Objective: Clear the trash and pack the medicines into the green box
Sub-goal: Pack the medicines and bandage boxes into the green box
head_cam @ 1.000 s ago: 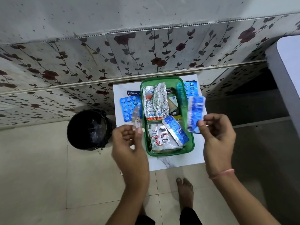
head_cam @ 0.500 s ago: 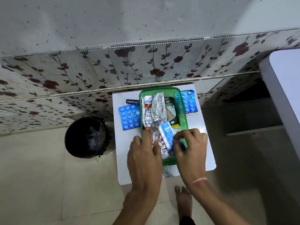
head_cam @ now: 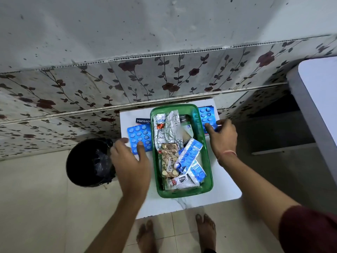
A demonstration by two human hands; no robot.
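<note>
Medicines fill most of the green box (head_cam: 207,161), which stands in the middle of a small white table (head_cam: 226,190) pushed against the flowered wall panel (head_cam: 164,75) on the far side. Left of the table, on the tiled floor (head_cam: 36,207), stands a black trash bin (head_cam: 87,163) with a dark liner, close enough that a hand can drop rubbish into it without a step. Inside the box lie silver foil strips (head_cam: 173,125) at the far end, a dark jar (head_cam: 186,121) beside them, a strip of brown tablets (head_cam: 169,157) in the middle and light blue strips (head_cam: 189,156) leaning across the near right part. Three things are not yet packed, I think: a blue blister pack (head_cam: 139,134) just left of the box, a box of Hansaplast plasters (head_cam: 143,121) half hidden behind the green wall, and a second blue blister pack (head_cam: 207,115) just right of the box at the far corner. The left hand (head_cam: 131,161) is spread open over the near edge of the left pack, fingers touching or almost touching it, not closed on anything. The right hand (head_cam: 221,136) has its fingers curled loosely on the near edge of the right pack; whether it grips already I cannot tell. Probably both hands go for one pack each, to put them in together.
</note>
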